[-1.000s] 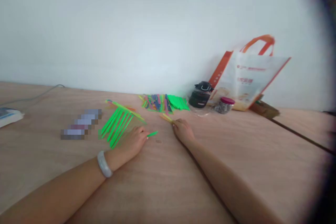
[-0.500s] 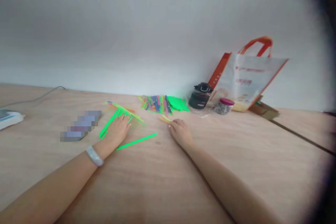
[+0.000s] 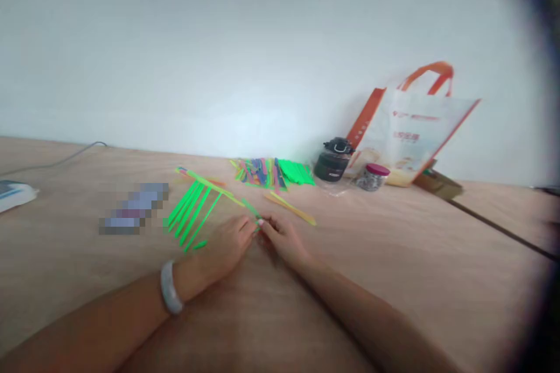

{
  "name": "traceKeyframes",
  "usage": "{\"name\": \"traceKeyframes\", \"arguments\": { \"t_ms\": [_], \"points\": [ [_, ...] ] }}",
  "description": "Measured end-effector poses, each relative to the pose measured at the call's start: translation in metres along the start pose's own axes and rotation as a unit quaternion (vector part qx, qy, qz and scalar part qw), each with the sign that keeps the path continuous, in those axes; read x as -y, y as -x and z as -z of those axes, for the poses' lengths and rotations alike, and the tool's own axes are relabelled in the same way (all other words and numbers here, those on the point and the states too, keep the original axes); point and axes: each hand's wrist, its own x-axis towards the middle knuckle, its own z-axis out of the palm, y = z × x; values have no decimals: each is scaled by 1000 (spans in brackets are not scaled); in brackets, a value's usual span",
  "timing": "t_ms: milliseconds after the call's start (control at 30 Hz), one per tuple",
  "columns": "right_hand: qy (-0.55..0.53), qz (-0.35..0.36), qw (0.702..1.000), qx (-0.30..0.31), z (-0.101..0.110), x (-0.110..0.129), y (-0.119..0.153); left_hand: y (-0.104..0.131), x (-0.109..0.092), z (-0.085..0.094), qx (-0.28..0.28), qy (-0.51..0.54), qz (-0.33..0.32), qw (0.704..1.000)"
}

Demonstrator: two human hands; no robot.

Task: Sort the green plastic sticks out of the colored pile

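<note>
My left hand (image 3: 231, 242) and my right hand (image 3: 284, 239) meet over the table, fingertips pinched together on a thin green strip (image 3: 250, 207). Fingers hide much of it. A short green piece (image 3: 200, 245) shows beside my left wrist, the rest covered by the hand. Left of the hands, several green strips (image 3: 192, 213) lie side by side, slanting down from a yellow-green strip (image 3: 210, 182) set across their top ends. Just beyond my right hand rest yellow strips (image 3: 291, 208), touched by neither hand.
Colourful strips (image 3: 262, 172) and a green bundle (image 3: 296, 172) lie near the wall. Right of them stand a dark bottle (image 3: 332, 160), a red-lidded jar (image 3: 373, 177) and a bag (image 3: 415, 134). A blurred-out flat object (image 3: 135, 208) lies left; a cable (image 3: 65, 157) runs behind.
My left hand has left the green row and moved right; my right hand has let go of the yellow strips and come nearer. Both now meet on a green strip.
</note>
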Motion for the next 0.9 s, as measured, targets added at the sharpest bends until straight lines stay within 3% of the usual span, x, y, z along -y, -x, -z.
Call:
{"name": "traceKeyframes", "arguments": {
  "t_ms": [233,433,500,567,633,767,900],
  "points": [
    [-65,-63,996,4,-6,1,2,0,5,-11,26,-18,14,999],
    [-35,-73,997,5,-6,-2,-2,-2,4,-7,63,-47,27,997],
    [4,-50,998,-29,5,-7,-8,-3,3,-5,67,-37,45,996],
    [83,-20,991,-106,23,-14,-17,-4,2,-2,63,-23,62,996],
    [195,-1,966,-170,42,-22,-25,-5,1,-2,61,-9,59,996],
    [420,21,899,-119,61,-33,-30,-5,1,-8,66,4,17,998],
    [539,54,837,-79,59,-37,-27,0,8,-15,39,-1,53,998]
  ]
}}
